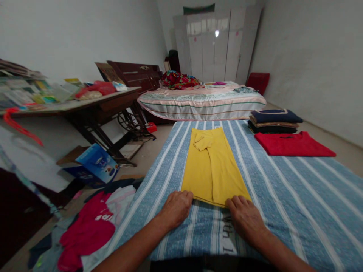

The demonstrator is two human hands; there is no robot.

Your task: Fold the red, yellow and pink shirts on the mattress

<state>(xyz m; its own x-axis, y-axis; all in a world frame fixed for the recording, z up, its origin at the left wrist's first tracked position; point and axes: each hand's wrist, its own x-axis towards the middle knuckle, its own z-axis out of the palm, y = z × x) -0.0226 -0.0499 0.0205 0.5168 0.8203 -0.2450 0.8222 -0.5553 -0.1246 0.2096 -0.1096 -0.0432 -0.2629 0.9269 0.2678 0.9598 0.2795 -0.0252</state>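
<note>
A yellow shirt (204,166) lies flat in a long folded shape on the blue-and-white striped bedding (159,211), a short sleeve turned in across its upper part. At its near left corner, my left hand (178,207) is closed with the fingertips gripping the edge. My right hand (246,215) has its fingers curled over the near right corner. Both thumbs are mostly hidden. Off to the right lies a folded red garment (292,144), just in front of a stack of folded dark clothes (273,121).
Loose clothes (90,223) are heaped on the floor at left, below a cluttered sewing-machine table (104,100). A blue box (98,162) stands under that table. Beyond the striped surface is a bed (204,104), with a wardrobe (208,49) against the back wall.
</note>
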